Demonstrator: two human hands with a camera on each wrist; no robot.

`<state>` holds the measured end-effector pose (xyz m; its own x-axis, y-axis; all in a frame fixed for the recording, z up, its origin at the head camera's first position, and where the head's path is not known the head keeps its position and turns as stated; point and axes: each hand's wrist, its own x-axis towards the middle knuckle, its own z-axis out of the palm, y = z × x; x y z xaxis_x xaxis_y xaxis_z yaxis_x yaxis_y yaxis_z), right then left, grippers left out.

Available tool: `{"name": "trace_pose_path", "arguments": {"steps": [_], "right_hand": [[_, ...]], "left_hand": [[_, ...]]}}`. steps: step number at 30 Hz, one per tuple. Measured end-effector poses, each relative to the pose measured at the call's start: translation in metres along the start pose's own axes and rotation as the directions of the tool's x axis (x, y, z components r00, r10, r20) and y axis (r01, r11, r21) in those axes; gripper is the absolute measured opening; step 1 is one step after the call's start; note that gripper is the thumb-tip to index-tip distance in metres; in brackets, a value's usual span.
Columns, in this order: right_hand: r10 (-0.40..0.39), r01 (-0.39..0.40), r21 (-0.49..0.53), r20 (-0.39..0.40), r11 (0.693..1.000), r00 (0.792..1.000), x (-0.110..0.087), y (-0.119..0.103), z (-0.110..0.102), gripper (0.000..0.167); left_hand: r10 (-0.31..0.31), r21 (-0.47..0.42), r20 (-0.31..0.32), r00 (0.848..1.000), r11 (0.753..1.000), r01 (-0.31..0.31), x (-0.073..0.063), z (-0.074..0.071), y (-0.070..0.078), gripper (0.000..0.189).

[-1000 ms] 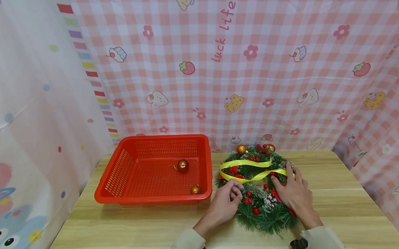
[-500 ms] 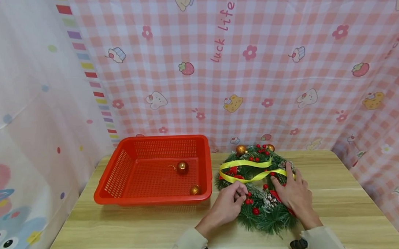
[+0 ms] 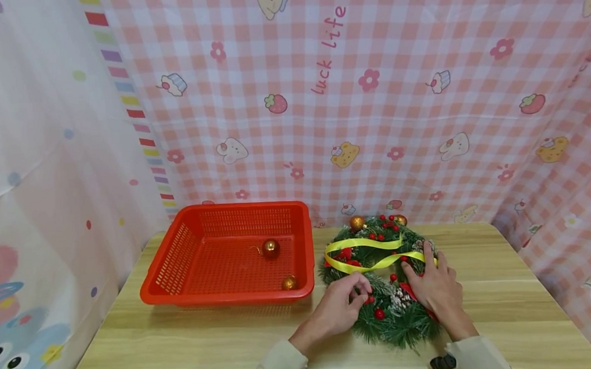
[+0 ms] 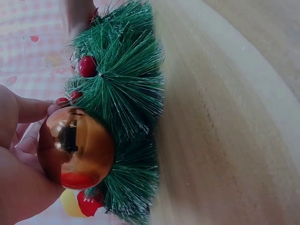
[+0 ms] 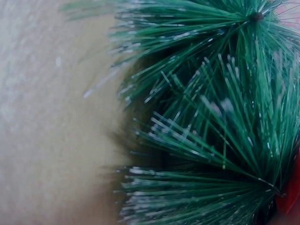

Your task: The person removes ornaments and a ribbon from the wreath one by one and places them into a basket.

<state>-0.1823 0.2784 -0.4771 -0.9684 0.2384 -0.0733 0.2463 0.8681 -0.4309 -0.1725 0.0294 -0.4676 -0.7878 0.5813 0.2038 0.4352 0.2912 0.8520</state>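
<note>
A gold ball (image 4: 77, 145), left of centre in the left wrist view, is pinched at its top between the left hand's (image 3: 336, 308) finger and thumb, against the wreath (image 3: 408, 330) at the head view's lower right. The right hand (image 3: 437, 291) rests there, fingers extended. A yellow ribbon (image 3: 366, 242) crosses the wreath; lower centre, a red basket (image 3: 226, 297) holds two balls (image 3: 270, 248).

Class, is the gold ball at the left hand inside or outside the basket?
Outside: in the left wrist view, the hand holds the gold ball beside the wreath.
</note>
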Motion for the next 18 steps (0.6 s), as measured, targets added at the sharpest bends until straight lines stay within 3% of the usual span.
{"name": "trace_pose_path", "arguments": {"steps": [4,10,14,18], "right_hand": [[0.003,-0.003,-0.001,-0.002,1.000,1.000,0.0003,-0.0004,0.0007,0.093],[0.001,-0.001,0.001,0.005,1.000,1.000,0.0002,-0.0014,0.0009,0.093],[0.005,-0.005,0.003,0.004,1.000,1.000,0.0000,-0.0012,0.0008,0.093],[0.003,-0.003,0.008,-0.002,1.000,1.000,0.0001,-0.0002,0.0003,0.093]], "left_hand": [[0.068,0.072,0.005,0.998,0.995,-0.069,0.0019,0.0021,0.0017,0.012],[0.166,0.177,0.051,0.985,0.969,-0.172,0.0029,0.0038,0.0041,0.012],[0.181,0.171,0.084,0.980,0.966,-0.193,0.0019,0.0032,0.0042,0.012],[0.177,0.100,0.087,0.980,0.978,-0.186,0.0012,0.0024,0.0042,0.010]]}}
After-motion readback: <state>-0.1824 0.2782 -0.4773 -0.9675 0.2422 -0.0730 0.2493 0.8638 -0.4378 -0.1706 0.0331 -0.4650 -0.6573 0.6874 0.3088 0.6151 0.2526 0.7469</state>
